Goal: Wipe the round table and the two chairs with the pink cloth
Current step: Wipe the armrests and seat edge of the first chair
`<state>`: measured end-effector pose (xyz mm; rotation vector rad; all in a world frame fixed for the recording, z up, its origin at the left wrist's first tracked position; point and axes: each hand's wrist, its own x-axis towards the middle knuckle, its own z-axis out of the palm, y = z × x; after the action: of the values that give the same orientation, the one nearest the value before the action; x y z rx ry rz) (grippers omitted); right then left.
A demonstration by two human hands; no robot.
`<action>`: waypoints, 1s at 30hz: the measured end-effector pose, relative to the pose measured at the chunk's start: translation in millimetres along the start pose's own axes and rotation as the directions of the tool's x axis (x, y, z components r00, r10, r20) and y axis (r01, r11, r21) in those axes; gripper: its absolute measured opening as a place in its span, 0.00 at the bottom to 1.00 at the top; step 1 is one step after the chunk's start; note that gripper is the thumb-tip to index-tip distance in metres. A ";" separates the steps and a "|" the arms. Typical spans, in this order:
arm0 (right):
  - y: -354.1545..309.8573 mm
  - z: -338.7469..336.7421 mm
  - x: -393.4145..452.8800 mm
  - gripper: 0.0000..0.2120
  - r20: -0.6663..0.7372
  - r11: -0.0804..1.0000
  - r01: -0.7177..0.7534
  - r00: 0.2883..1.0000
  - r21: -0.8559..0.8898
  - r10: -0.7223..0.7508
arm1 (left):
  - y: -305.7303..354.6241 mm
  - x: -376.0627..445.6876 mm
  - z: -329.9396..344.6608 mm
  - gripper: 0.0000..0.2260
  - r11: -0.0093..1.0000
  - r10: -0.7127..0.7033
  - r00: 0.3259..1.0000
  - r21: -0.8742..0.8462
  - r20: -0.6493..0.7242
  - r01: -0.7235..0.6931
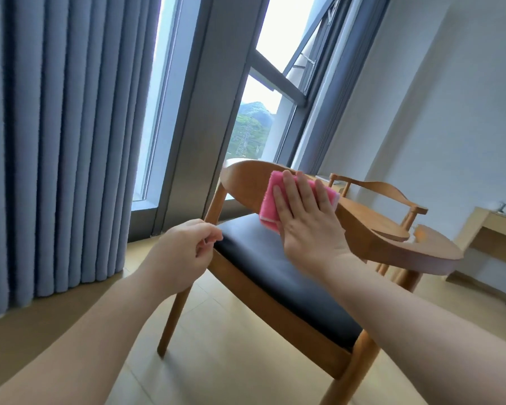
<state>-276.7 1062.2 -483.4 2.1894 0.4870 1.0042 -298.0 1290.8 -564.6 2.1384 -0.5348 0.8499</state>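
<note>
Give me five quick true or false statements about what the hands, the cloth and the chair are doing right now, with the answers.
1. The right hand presses the pink cloth flat against the chair's backrest. True.
2. The cloth lies on the black seat. False: it is up on the backrest.
3. The left hand holds the cloth. False: it hovers with curled fingers by the seat's corner.
4. A second chair stands beyond the round table. True.
5. The curtain is pink. False: it is blue-grey.

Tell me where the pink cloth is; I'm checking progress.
The pink cloth is mid-frame, pressed flat under the right hand against the near chair's backrest, above its black seat.
</note>
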 end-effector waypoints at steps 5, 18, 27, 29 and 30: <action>-34.0 -2.1 50.4 0.32 0.131 0.999 -0.034 0.991 -0.028 0.037 | -24.3 -6.2 -26.8 0.07 0.997 -0.069 0.997 0.040 -0.016 0.069; -129.2 61.7 196.3 0.26 0.458 0.844 0.113 0.873 -0.525 0.169 | -110.0 -13.8 -31.7 0.09 0.970 -0.237 0.971 0.063 0.020 0.235; -131.5 100.8 238.6 0.32 0.476 0.760 0.166 0.855 -0.628 0.207 | -135.6 10.1 -27.4 0.08 0.977 -0.214 0.976 0.008 -0.031 0.214; -130.3 96.6 237.6 0.30 0.471 0.769 0.156 0.857 -0.620 0.206 | -135.8 12.1 -26.3 0.08 0.976 -0.216 0.975 -0.008 -0.056 0.216; -129.9 92.6 235.6 0.28 0.463 0.780 0.138 0.862 -0.610 0.209 | -135.4 12.5 -25.7 0.08 0.977 -0.213 0.975 -0.012 -0.060 0.213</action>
<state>-63.1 1249.6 -496.7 1.7317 -0.1442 0.4523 -217.8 1394.0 -610.3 2.1127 -0.2693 0.7886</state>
